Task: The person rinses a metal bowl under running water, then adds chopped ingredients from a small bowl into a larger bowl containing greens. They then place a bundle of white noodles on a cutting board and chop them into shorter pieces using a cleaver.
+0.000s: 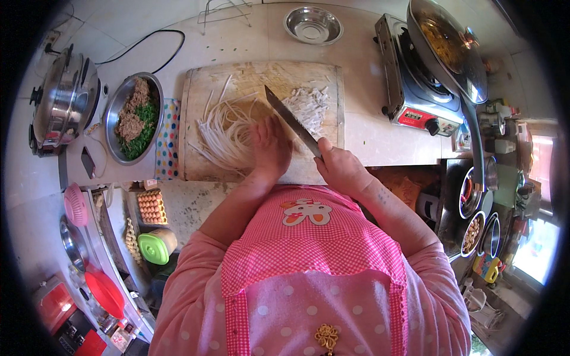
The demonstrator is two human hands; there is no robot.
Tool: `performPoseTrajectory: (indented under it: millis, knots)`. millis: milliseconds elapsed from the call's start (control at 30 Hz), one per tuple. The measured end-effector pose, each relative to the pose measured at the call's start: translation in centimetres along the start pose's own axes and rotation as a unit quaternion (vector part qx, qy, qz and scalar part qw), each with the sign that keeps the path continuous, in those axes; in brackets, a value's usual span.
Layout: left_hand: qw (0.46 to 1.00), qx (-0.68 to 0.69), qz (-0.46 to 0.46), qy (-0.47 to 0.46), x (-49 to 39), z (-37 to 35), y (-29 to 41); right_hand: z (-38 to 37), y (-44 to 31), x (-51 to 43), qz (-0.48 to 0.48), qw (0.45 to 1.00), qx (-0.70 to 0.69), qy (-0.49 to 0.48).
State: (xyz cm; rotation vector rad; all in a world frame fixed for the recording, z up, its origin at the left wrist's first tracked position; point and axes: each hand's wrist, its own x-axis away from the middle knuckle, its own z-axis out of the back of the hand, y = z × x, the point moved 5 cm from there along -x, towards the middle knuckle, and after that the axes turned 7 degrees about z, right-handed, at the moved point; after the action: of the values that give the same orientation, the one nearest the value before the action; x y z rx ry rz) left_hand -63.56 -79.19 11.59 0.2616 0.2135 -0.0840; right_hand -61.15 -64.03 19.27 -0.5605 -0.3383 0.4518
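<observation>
My right hand [340,168] grips the handle of a kitchen knife [291,121], its dark blade slanting up and left over the wooden chopping board [262,71]. My left hand [272,149] lies with extended fingers at the right edge of a heap of long white noodles [225,133]; whether it presses on them cannot be told. Short chopped noodle pieces [308,107] are piled right of the blade. Left of the board, a steel bowl [109,129] holds minced meat [136,107] and chopped green herbs [144,122].
A gas stove [418,109] with a lidded pan [445,44] stands at the right. An empty steel bowl [313,26] and a wire rack [225,13] are behind the board. A steamer pot [60,102] and a phone [88,162] are at the left; egg trays [152,207] sit below.
</observation>
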Motion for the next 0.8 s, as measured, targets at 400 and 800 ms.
performPoseTrajectory:
  millis: [400, 800]
  knots:
    - [0.998, 0.057, 0.000, 0.017, 0.3, -0.2, 0.1, -2.5, 0.7, -1.7, 0.004, 0.997, 0.075, 0.023]
    - [0.998, 0.036, 0.033, -0.027, -0.1, 2.0, -0.3, 1.9, 2.8, 1.0, -0.011, 0.977, -0.131, 0.169]
